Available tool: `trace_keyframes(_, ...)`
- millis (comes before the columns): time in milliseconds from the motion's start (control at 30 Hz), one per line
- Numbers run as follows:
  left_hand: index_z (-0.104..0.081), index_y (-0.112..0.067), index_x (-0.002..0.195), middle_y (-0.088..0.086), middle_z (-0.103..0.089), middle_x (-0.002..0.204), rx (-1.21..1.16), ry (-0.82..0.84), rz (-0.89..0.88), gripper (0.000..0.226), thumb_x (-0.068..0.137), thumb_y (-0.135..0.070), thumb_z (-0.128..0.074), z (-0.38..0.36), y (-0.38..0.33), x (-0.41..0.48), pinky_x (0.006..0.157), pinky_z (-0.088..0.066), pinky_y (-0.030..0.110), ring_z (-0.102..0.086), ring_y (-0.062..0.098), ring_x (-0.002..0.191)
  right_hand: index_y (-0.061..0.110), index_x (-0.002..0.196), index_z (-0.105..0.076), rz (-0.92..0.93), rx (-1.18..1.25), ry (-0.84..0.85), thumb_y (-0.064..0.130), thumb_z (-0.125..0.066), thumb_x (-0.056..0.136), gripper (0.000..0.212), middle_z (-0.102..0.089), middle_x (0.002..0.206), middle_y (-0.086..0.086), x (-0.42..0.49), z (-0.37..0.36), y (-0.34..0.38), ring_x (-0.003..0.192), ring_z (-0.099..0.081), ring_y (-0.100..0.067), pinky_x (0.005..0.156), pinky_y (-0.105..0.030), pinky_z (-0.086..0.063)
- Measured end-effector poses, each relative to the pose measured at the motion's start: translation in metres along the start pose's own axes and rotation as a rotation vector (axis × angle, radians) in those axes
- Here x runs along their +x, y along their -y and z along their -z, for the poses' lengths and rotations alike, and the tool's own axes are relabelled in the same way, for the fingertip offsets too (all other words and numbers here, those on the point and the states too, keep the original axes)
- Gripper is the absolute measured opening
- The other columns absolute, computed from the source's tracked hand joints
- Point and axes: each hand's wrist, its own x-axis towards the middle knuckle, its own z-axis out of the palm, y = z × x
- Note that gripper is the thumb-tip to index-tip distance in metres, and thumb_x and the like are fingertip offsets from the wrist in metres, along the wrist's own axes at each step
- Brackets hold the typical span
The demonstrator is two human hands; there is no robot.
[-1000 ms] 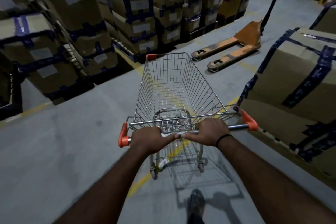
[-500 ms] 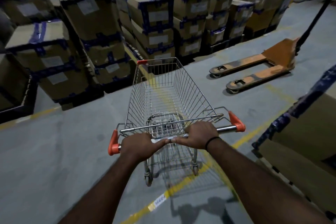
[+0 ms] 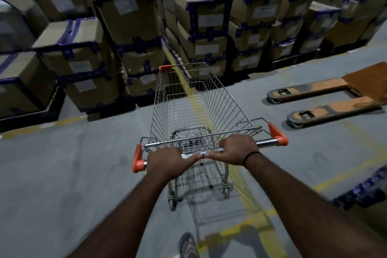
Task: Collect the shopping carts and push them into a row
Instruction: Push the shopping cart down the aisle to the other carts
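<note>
Near centre, head view: a wire shopping cart [image 3: 194, 111] stands on the grey floor [image 3: 62, 174], basket empty, nose pointing at the far stacks
Cart handle: a metal bar [image 3: 266, 143] with orange end caps [image 3: 137, 159] crosses the near end of the basket
Left hand: the left hand [image 3: 167, 160] has its fingers wrapped over the bar just beside the left cap, thumb laid along the bar toward the middle
Right hand: the right hand [image 3: 236, 150] clasps the bar right of the middle, thumb reaching left; whether the two thumb tips touch I cannot tell; a black wristband [image 3: 251, 156] circles the wrist
Cart nose: an orange corner guard [image 3: 165, 67] sits on the far left corner, near the stacks
Far side: cardboard boxes [image 3: 129, 12] bound in blue tape, piled on dark pallets
Right: an orange pallet jack [image 3: 326, 98] lies with its forks pointing left, well apart from the cart
Near right: the corner of another taped box [image 3: 364, 190]
Floor marks: a yellow line [image 3: 243, 184] runs under the cart
Near edge: a foot in a sandal [image 3: 188, 245], behind the cart
</note>
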Motion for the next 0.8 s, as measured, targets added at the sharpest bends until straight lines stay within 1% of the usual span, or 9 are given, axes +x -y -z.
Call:
trace_keyframes(100, -0.059, -0.02, 0.072, -0.002, -0.068, 0.08, 0.002, -0.017, 0.032, 0.096, 0.067, -0.104, -0.013, 0.004, -0.002, 0.036, 0.072, -0.051, 0.031, -0.066, 0.022, 0.08, 0.022, 0.074, -0.066, 0.021, 0.014, -0.019, 0.103, -0.005, 0.057, 0.103, -0.065, 0.074, 0.002, 0.04, -0.004, -0.02, 0.074, -0.062, -0.021, 0.066, -0.03, -0.048)
trace_keyframes(200, -0.06, -0.021, 0.071, -0.004, -0.066, 0.075, 0.011, -0.022, 0.051, 0.097, 0.066, -0.104, -0.01, 0.008, -0.004, 0.069, 0.071, -0.051, 0.03, -0.063, 0.02, 0.073, 0.022, 0.069, -0.06, 0.042, 0.027, -0.015, 0.103, -0.005, 0.058, 0.099, -0.062, 0.069, 0.003, 0.075, -0.003, -0.037, 0.07, -0.059, -0.02, 0.062, -0.029, -0.045)
trace_keyframes(267, -0.061, -0.021, 0.071, -0.005, -0.065, 0.073, 0.013, -0.02, 0.065, 0.098, 0.066, -0.104, -0.008, 0.012, -0.006, 0.09, 0.071, -0.052, 0.03, -0.063, 0.019, 0.072, 0.022, 0.068, -0.058, 0.05, 0.02, -0.022, 0.103, -0.003, 0.056, 0.099, -0.06, 0.067, 0.003, 0.097, -0.001, -0.049, 0.068, -0.058, -0.019, 0.064, -0.029, -0.046)
trace_keyframes(367, -0.061, -0.022, 0.071, -0.005, -0.065, 0.073, -0.008, -0.026, 0.089, 0.097, 0.068, -0.103, -0.008, 0.017, -0.01, 0.119, 0.074, -0.054, 0.032, -0.064, 0.019, 0.072, 0.023, 0.068, -0.056, 0.064, 0.016, -0.009, 0.103, -0.009, 0.061, 0.093, -0.055, 0.065, 0.005, 0.127, 0.001, -0.067, 0.067, -0.057, -0.019, 0.068, -0.029, -0.05)
trace_keyframes(433, -0.06, -0.022, 0.074, -0.005, -0.066, 0.075, -0.018, -0.018, 0.105, 0.093, 0.071, -0.101, -0.011, 0.02, -0.015, 0.135, 0.076, -0.054, 0.033, -0.065, 0.019, 0.075, 0.023, 0.068, -0.056, 0.088, 0.005, 0.016, 0.102, -0.015, 0.065, 0.089, -0.054, 0.063, 0.006, 0.145, 0.002, -0.079, 0.067, -0.056, -0.018, 0.067, -0.029, -0.049)
trace_keyframes(500, -0.061, -0.024, 0.077, -0.006, -0.065, 0.076, -0.013, -0.013, 0.13, 0.09, 0.072, -0.1, -0.013, 0.024, -0.021, 0.15, 0.074, -0.052, 0.031, -0.063, 0.018, 0.076, 0.023, 0.068, -0.057, 0.12, -0.003, 0.021, 0.102, -0.016, 0.065, 0.089, -0.054, 0.063, 0.006, 0.163, 0.003, -0.091, 0.067, -0.057, -0.018, 0.066, -0.028, -0.048)
trace_keyframes(600, -0.058, -0.024, 0.074, -0.007, -0.063, 0.074, -0.014, -0.052, 0.174, 0.095, 0.066, -0.101, -0.005, 0.025, -0.034, 0.174, 0.069, -0.046, 0.029, -0.059, 0.017, 0.072, 0.024, 0.066, -0.054, 0.178, 0.006, 0.01, 0.102, -0.01, 0.063, 0.09, -0.054, 0.064, 0.005, 0.191, 0.001, -0.115, 0.067, -0.056, -0.018, 0.068, -0.029, -0.049)
trace_keyframes(700, -0.057, -0.024, 0.074, -0.007, -0.063, 0.074, -0.02, -0.093, 0.222, 0.1, 0.06, -0.102, 0.005, 0.024, -0.052, 0.197, 0.069, -0.045, 0.03, -0.06, 0.017, 0.072, 0.024, 0.069, -0.055, 0.221, 0.002, 0.031, 0.098, -0.019, 0.073, 0.082, -0.052, 0.064, 0.005, 0.214, 0.002, -0.139, 0.068, -0.055, -0.019, 0.067, -0.029, -0.048)
trace_keyframes(800, -0.057, -0.025, 0.076, -0.007, -0.063, 0.074, -0.02, -0.105, 0.271, 0.098, 0.062, -0.101, 0.004, 0.022, -0.071, 0.213, 0.071, -0.046, 0.031, -0.064, 0.018, 0.075, 0.024, 0.069, -0.054, 0.263, -0.013, 0.028, 0.098, -0.02, 0.073, 0.081, -0.05, 0.063, 0.005, 0.231, 0.0, -0.164, 0.068, -0.053, -0.02, 0.065, -0.03, -0.045)
